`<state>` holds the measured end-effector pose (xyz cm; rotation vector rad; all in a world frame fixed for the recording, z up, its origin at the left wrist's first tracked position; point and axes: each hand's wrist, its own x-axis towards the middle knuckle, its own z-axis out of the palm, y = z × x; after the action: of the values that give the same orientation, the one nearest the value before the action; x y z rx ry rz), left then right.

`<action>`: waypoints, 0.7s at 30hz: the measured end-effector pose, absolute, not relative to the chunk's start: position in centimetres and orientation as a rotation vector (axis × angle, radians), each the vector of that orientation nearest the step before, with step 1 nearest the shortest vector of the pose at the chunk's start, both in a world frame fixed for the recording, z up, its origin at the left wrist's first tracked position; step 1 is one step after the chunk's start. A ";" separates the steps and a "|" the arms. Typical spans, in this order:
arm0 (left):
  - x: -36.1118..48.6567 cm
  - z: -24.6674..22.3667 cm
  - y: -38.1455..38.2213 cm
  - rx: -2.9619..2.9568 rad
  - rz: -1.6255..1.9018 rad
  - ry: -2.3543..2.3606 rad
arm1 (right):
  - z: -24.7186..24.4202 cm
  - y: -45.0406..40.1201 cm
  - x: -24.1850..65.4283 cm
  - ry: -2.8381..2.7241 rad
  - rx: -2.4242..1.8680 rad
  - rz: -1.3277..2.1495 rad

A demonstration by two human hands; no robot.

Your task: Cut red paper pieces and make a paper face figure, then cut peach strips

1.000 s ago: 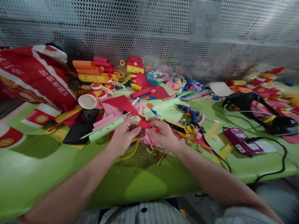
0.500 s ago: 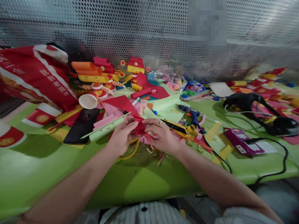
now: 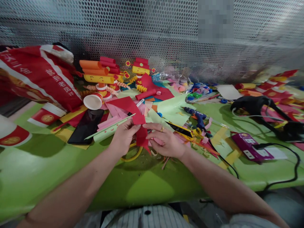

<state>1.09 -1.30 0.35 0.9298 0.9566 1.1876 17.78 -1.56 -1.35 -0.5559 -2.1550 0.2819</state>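
Observation:
Between my hands hangs a piece of red paper (image 3: 142,136), held above the near middle of the table. My left hand (image 3: 123,134) pinches its left edge between thumb and fingers. On the other side, my right hand (image 3: 165,138), with a ring on one finger, grips the paper's right edge. Just beyond lie a larger red paper sheet (image 3: 125,106) and a rolled pale green paper (image 3: 106,132) with small red marks. Below the red piece, a yellow ring-shaped loop (image 3: 134,155) shows partly, possibly scissor handles. A box cutter (image 3: 179,129) lies right of my right hand.
Paper figures (image 3: 99,77) stand at the back left, near a red bag (image 3: 45,74) and paper cups (image 3: 47,115). A phone (image 3: 85,126) lies at left. At right are a glue gun (image 3: 196,117), a purple power strip (image 3: 251,147) with a black cable, and a black strapped device (image 3: 258,110).
The red paper between my hands, bunched up earlier, now hangs flatter and longer, with its lower end showing. My hands stay close to the same place; the view has shifted slightly.

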 end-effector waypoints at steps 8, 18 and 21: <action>1.0 0.1 -1.8 1.460 1.058 1.232 | -1.8 -1.6 17.3 -1.939 -0.847 0.212; 0.6 0.7 -1.8 1.785 0.812 1.222 | -1.7 -1.4 17.2 -1.861 -1.021 0.350; 0.5 0.7 -1.7 1.727 0.776 1.211 | -1.6 -1.3 17.2 -1.831 -1.101 0.589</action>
<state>0.45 -1.66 0.72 1.7272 1.2113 0.7765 17.21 -1.34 -1.61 -1.1006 -1.8306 0.5890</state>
